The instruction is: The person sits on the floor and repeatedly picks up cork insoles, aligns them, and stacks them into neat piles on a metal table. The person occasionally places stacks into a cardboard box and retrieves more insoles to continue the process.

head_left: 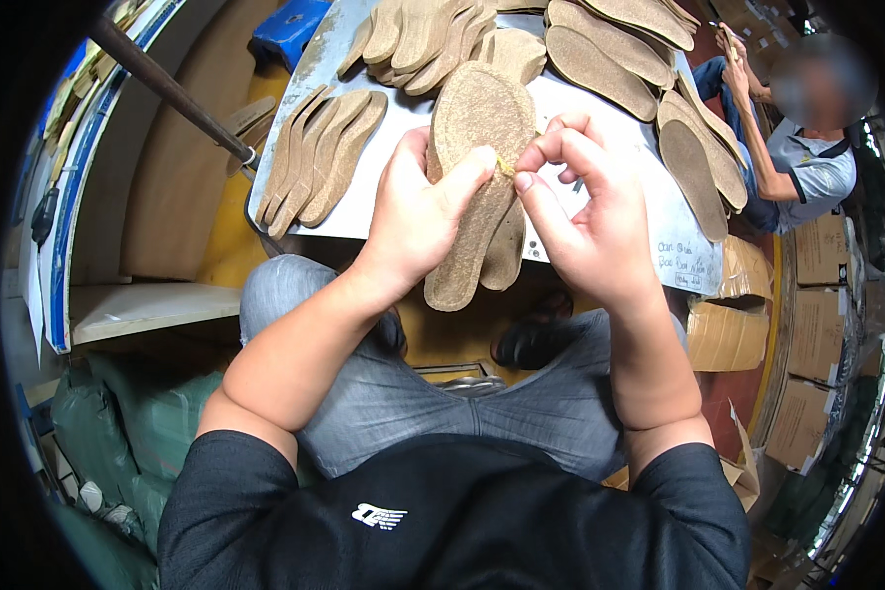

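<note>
Head view: left hand [415,211] is gripping two speckled tan, sole-shaped insoles [482,110], thumb pressing the front one, fingers curling behind. Right hand's [588,202] thumb and forefinger are nearly meeting beside one small yellow strip [504,167] at the insoles' waist; cannot tell whether pinching it. More overlapping insoles [339,157] are lying on the white table [405,110], uncountable.

both bare forearms [295,344] slant forward and inward, the elbows bent and held out to the sides. the left hand [408,211] is curled in a grip, its thumb [470,175] laid on top and angled to the right, the other fingers mostly hidden. the right hand [595,202] faces it, thumb and index finger [551,149] bent into a pinch, tips near the left thumb.
</note>
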Demonstrator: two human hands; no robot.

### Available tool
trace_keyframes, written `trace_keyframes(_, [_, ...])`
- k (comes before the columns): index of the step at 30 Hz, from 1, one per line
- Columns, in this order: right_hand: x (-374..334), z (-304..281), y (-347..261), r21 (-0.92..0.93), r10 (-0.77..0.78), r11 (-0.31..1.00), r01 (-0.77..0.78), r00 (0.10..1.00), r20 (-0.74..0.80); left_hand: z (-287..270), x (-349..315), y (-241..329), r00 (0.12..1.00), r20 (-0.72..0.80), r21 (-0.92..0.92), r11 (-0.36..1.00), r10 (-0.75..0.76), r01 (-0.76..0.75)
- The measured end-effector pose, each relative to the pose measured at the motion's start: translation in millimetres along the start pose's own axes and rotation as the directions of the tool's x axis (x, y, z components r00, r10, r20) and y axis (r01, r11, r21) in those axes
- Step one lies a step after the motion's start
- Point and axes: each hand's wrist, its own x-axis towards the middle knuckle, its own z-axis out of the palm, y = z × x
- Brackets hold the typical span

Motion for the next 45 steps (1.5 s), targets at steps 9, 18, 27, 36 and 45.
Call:
trace_keyframes(9, [-7.5, -32.7, -41.8, 0.214, 0.124, 0.955, -0.205, 0.932, 0.34, 0.5, -3.7, 9.4, 0.998, -0.015, 0.067, 0.996, 0.055, -0.053])
trace_keyframes(18, [-12.3, -15.8, -37.4, 0.457, 0.102, 0.856, -0.242, 0.946, 0.309, 4.2, -7.9, 16.8, 0.999, 0.014, 0.051, 0.998, 0.043, -0.044])
trace_keyframes(27, [-3.1, -8.1, -34.7, 0.119, 0.202, 0.965, -0.233, 0.952, 0.231, 8.5, -15.9, 12.3, 0.993, 0.102, 0.027, 0.998, 0.052, -0.055])
trace_keyframes(36, [-8.4, -17.4, -58.8, 0.085, -0.012, 0.996, -0.04, 0.842, 0.54, 9.8, -15.4, 8.0, 0.991, 0.086, 0.04, 0.994, -0.103, 0.099])
trace_keyframes(45, [-38.7, 1.4, -117.9, -0.058, -0.414, 0.874, 0.483, 0.801, 0.432, 3.8, -18.9, 3.2, 0.996, 0.043, 0.409, 0.909, 0.072, -0.083])
